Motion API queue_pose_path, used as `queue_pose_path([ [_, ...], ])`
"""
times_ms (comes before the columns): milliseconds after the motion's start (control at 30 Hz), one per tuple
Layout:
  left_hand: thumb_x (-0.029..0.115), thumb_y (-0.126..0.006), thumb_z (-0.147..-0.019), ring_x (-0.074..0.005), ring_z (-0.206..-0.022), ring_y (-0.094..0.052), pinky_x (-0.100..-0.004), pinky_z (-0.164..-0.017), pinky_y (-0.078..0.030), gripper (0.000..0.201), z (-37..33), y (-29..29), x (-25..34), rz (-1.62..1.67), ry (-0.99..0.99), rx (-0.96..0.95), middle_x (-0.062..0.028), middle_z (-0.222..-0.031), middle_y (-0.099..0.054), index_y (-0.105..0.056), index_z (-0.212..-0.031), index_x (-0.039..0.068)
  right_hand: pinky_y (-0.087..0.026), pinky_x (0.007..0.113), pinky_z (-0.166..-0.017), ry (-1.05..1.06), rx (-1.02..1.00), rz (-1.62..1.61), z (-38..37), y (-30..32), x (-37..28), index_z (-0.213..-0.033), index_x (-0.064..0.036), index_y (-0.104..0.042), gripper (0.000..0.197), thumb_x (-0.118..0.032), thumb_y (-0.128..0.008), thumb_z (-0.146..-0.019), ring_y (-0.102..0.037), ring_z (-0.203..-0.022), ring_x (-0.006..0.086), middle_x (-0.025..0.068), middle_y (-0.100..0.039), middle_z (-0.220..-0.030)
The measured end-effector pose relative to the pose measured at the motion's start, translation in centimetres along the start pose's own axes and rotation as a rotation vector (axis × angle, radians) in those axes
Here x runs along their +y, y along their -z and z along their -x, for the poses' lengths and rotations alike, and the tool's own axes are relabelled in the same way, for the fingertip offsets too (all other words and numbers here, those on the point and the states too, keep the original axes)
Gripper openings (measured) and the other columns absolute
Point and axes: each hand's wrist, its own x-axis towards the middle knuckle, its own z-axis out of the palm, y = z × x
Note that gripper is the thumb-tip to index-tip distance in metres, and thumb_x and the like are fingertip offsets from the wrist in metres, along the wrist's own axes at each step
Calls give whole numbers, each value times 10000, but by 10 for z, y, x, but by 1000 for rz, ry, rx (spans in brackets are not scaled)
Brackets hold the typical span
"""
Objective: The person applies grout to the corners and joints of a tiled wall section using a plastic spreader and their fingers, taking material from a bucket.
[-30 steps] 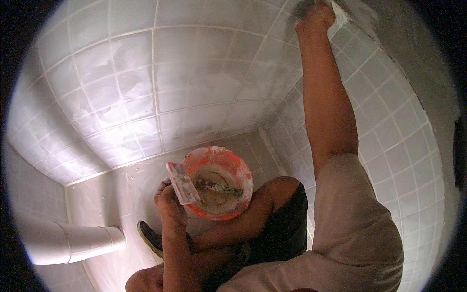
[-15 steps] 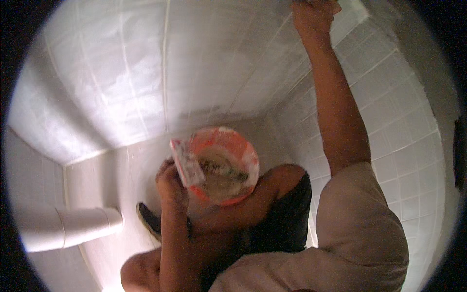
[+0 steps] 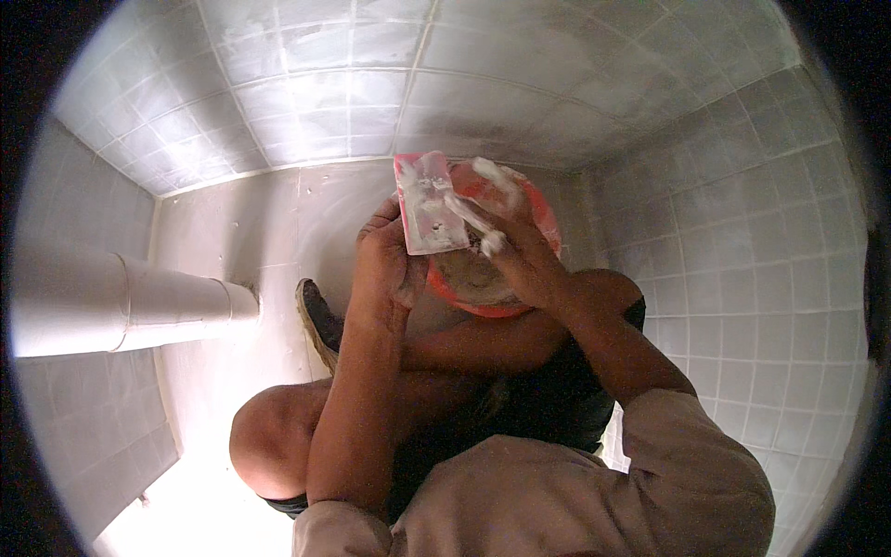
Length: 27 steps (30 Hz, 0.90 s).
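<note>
My left hand (image 3: pixel 382 246) grips a flat rectangular plate (image 3: pixel 430 209), pinkish-red at its edge and smeared with white paste, by its left side. It is tilted over the left part of a round red-orange tub (image 3: pixel 478 304) that holds greyish-white paste. From the right my right hand (image 3: pixel 520 251) reaches over the tub, its fingers stretched apart and coated with white paste. One of its fingertips touches the face of the plate. I see nothing held in that hand. The tub sits low in front of my bent legs, partly hidden by the plate and my right hand.
White tiled walls smeared with whitish film rise in front (image 3: pixel 325 102) and on the right (image 3: pixel 742 278). A thick white pipe (image 3: pixel 139 302) juts in from the left wall. My shoe (image 3: pixel 318 320) stands on the pale floor (image 3: pixel 274 223) left of the tub.
My right hand has come down from high on the wall at the upper right to the plate over the tub. The view has shifted, and the plate has turned more face-up.
</note>
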Motion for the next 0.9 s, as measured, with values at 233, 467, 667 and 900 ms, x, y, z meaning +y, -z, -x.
queue_pose_path([
  [233,-27,-508,-918,-262,-1023,-665,-402,-930,-542,298,0,-7,-3,-21,-35,-52,-155,-1135,-658,-555,-1212,-26,-535,503,-910,-802,88,-556,41,9,20,-1226,10,-582,327,-218,-521,-1000,-592,-1129,334,158,-583,-1219],
  [467,-7,-588,-873,-242,-1031,-663,-395,-948,-522,314,16,-3,-3,-205,102,-267,-135,-1156,-674,-620,-1186,-21,-549,440,-903,-878,6,-1441,30,-11,-21,-1301,-30,-532,411,-248,-563,-953,-636,-1079,268,140,-605,-1245],
  [667,88,-622,-890,-275,-1123,-598,-407,-1014,-473,348,3,-29,-19,-455,81,-77,-161,-1232,-621,-598,-1208,-51,-501,470,-986,-782,283,-1861,71,36,43,-1363,-29,-478,484,-299,-531,-965,-574,-1178,284,151,-584,-1277],
  [900,113,-522,-990,-231,-1064,-625,-379,-944,-510,297,-12,9,2,-457,-216,5,-143,-1133,-643,-536,-1258,-12,-446,588,-956,-419,742,-1279,17,245,72,-1296,-37,-512,425,-295,-344,-1003,-594,-1089,345,148,-581,-1257],
])
